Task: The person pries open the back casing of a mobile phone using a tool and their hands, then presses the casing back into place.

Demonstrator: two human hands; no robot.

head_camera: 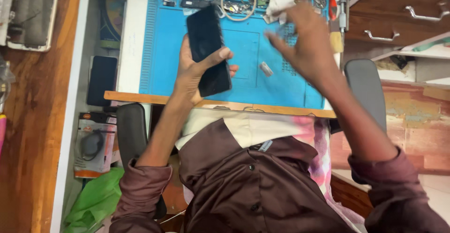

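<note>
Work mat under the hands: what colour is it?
Bright blue work mat, with ridged edges and moulded compartments; seen best in the head view.

Dark phone screen [209,50] in left hand [194,71], orange-black blister package [93,144] lower left

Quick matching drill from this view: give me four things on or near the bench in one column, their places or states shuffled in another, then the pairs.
1. black smartphone
2. blue rubber work mat
3. thin metal ring
4. second dark phone

A. lies off the mat, on its left
B. gripped in the left hand
C. rests at the mat's far edge
D. covers the benchtop

Pairs: 1-B, 2-D, 3-C, 4-A
</note>
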